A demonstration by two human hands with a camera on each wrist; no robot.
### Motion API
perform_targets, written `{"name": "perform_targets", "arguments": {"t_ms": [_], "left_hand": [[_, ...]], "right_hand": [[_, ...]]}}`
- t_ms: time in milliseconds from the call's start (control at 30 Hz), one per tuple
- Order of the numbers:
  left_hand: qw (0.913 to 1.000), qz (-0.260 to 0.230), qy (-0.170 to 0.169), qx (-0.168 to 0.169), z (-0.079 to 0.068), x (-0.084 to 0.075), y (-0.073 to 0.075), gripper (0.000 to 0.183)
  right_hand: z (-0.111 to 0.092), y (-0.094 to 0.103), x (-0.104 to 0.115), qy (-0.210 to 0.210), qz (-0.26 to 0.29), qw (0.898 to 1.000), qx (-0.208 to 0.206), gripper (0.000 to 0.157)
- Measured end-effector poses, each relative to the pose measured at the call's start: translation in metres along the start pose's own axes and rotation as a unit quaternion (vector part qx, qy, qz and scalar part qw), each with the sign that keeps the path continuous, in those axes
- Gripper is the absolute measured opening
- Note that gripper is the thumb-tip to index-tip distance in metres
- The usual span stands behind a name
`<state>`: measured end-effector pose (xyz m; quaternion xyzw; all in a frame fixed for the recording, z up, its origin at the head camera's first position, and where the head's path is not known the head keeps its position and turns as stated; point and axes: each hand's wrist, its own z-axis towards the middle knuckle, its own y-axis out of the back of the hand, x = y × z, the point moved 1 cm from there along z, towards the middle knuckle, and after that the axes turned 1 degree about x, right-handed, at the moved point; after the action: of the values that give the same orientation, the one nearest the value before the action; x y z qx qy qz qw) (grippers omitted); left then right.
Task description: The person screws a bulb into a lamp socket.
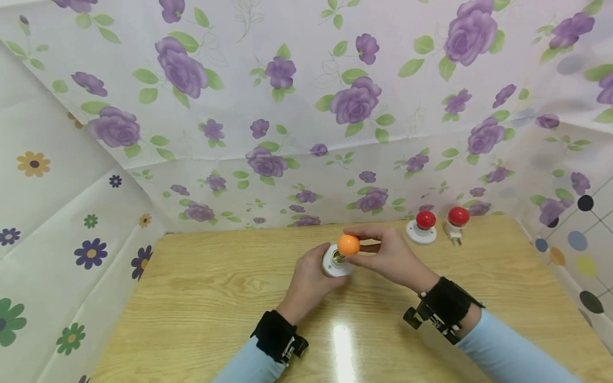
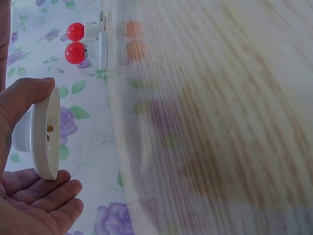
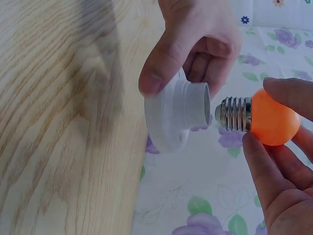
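Note:
My left hand (image 1: 308,279) grips a round white lamp holder (image 1: 337,269) by its rim, thumb on one side and fingers on the other. In the left wrist view the holder's hollow underside (image 2: 53,115) shows, held off the wooden table. My right hand (image 1: 395,259) pinches an orange light bulb (image 1: 348,244) between thumb and fingers. The right wrist view shows the bulb's silver screw base (image 3: 235,114) pointing at the mouth of the holder's socket (image 3: 199,105), with a small gap between them.
At the table's back right stands a red bulb (image 1: 425,219) in a white round holder (image 1: 421,235). Beside it is another red bulb (image 1: 458,216) in a white plug-in holder (image 1: 452,232). Flowered sheeting (image 1: 268,186) rises behind the wooden table (image 1: 215,298).

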<state>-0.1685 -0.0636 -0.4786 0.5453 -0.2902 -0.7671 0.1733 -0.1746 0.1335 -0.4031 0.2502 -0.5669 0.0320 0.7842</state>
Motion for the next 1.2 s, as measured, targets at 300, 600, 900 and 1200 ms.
{"name": "perform_targets", "arguments": {"t_ms": [300,600,900,1200], "left_hand": [[1.0000,-0.005,-0.002,0.008,-0.001,-0.001,-0.003,0.063],[0.9999,-0.008,-0.005,0.007,-0.002,-0.005,-0.002,0.063],[0.9997,-0.019,-0.016,0.000,-0.003,-0.006,-0.004,0.064],[0.9997,-0.020,-0.015,-0.007,-0.003,-0.006,-0.004,0.067]], "right_hand": [[0.002,-0.006,-0.015,0.013,-0.009,1.000,0.014,0.047],[0.001,-0.009,-0.017,0.023,-0.021,0.999,0.023,0.047],[0.000,-0.011,-0.019,0.031,-0.028,0.999,0.027,0.047],[-0.002,-0.011,-0.018,0.027,-0.036,0.999,0.003,0.048]]}}
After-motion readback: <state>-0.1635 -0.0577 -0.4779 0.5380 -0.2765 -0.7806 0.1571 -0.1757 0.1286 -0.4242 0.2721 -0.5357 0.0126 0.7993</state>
